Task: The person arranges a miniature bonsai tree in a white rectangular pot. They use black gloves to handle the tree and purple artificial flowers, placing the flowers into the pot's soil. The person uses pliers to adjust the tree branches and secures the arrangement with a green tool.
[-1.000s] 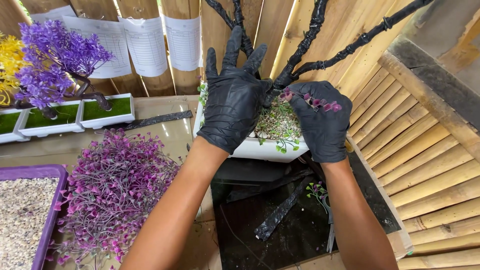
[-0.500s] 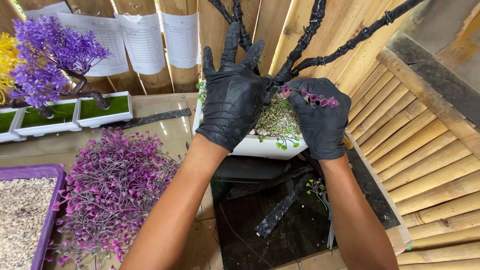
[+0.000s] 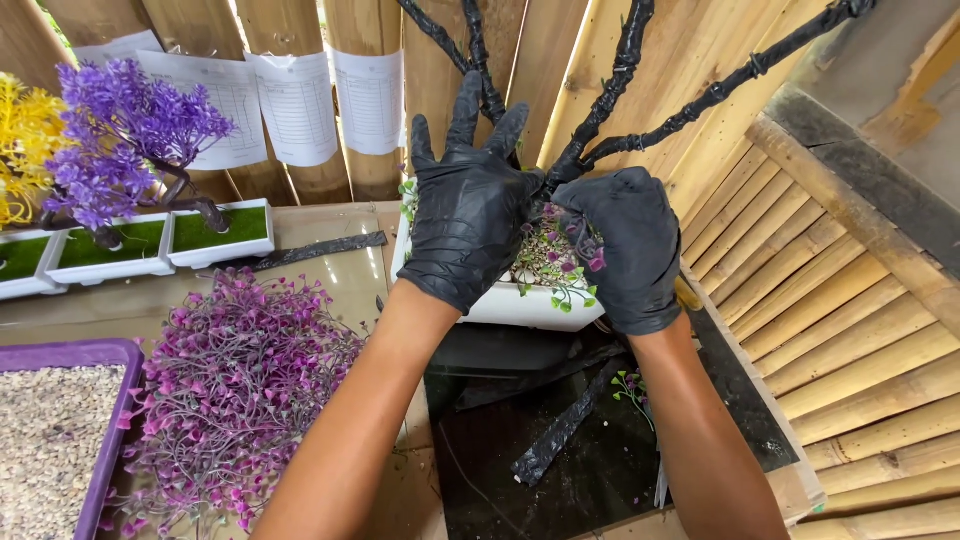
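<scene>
While pressed against the base of a black wrapped tree trunk [image 3: 560, 170], two black-gloved hands: left hand [image 3: 475, 205] spread flat and open, fingers up, clutching nothing; right hand [image 3: 625, 245] curled around a small purple-and-green sprig [image 3: 575, 262], pinched at the trunk's foot. Beneath both, one white rectangular planter [image 3: 510, 305], resting at the far edge of a dark board [image 3: 560, 480] and touching the left wrist.

Counted: four black branches fanning up from the trunk; three paper sheets [image 3: 300, 105] pinned to the far wooden wall; two small white planters [image 3: 150, 245] with green tops at far left, under one purple tree [image 3: 125, 145] and one yellow tree [image 3: 25, 150]; one heap of loose purple foliage [image 3: 235, 385] near left; one purple tray of gravel [image 3: 50, 440].

Open room scarce: a slatted bamboo wall close on the right, foliage heap close on the left, a bare glassy strip of table between heap and far planters.

Cut off: branch tips above, gravel tray and yellow tree at left, both forearms below. Planter filling mostly hidden behind the gloves. Black strips on the board hard to identify.
</scene>
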